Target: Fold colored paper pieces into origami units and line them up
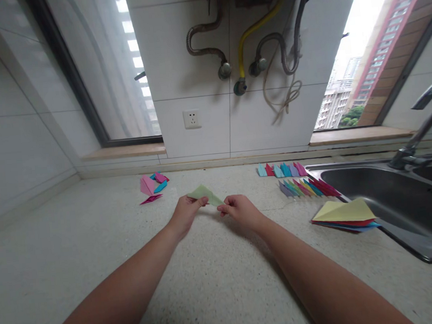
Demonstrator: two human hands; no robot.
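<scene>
A light green sheet of folded paper (204, 194) is held up over the counter between my two hands. My left hand (185, 212) pinches its left side, thumb in front. At the paper's right corner, my right hand (241, 210) grips with thumb and curled fingers. The paper looks creased into a long, pointed shape; its far side is hidden from me. Beyond my left hand lie several folded pink, blue and red paper pieces (148, 185). To the right of my right hand, small coloured folded papers (297, 187) stand in two rows.
A stack of paper with a yellow sheet (345, 211) on top lies by the steel sink (372, 183), partly over its rim. The faucet (421, 129) rises at the right. Pipes (240, 54) and a socket (192, 119) are on the tiled wall behind the speckled counter (212, 293).
</scene>
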